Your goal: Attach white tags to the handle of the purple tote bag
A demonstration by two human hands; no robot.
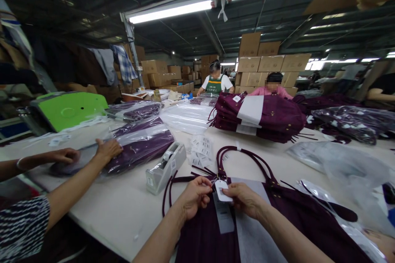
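Observation:
A dark purple bag (206, 234) lies at the table's near edge, its looped handles (265, 162) stretched away from me and a pale paper sheet across it. My right hand (247, 199) pinches a white tag (222, 191) near the base of the handles. Just left of that tag, my left hand (196, 197) is closed, thumb against fingertips; whatever lies between them is too small to name. Below the white tag, a grey translucent tag (224, 215) rests on the bag.
A tape dispenser (166, 168) and small labels (200, 150) lie beyond my left hand. At left, another person's hands touch a plastic-wrapped purple bag (138, 144). Stacked purple bags (277, 117) stand ahead; clear plastic (339, 164) lies right. Two people are across the table.

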